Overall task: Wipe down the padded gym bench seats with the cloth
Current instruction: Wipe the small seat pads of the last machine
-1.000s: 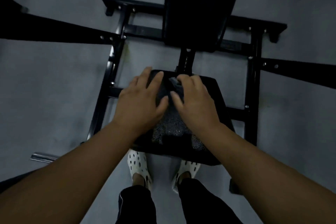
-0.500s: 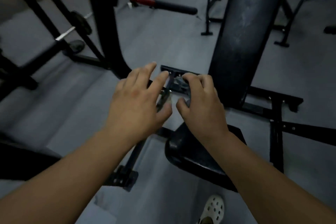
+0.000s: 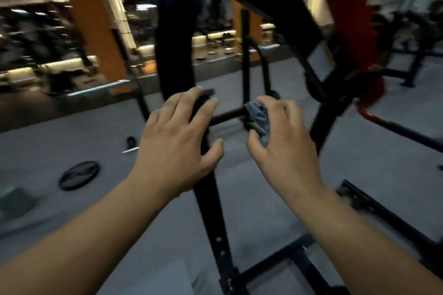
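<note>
My right hand [image 3: 285, 141] is raised in mid-air and grips a crumpled blue-grey cloth [image 3: 257, 116] between its fingers and thumb. My left hand [image 3: 179, 136] hovers beside it with its fingers spread and relaxed, holding nothing. A tall black padded back pad [image 3: 177, 31] rises ahead, behind my left hand, and a second dark pad [image 3: 271, 7] slants up to the right. Neither hand touches a pad. The picture is blurred by motion.
A black steel frame bar [image 3: 215, 227] runs along the grey floor under my hands. A round weight plate [image 3: 79, 175] lies on the floor at the left. A red machine frame [image 3: 347, 19] stands at the right. An orange column [image 3: 93, 24] stands at the back left.
The view has swung up from the seat pad to the room ahead. Both hands have lifted off the seat, the right still holding the cloth, and have moved apart.
</note>
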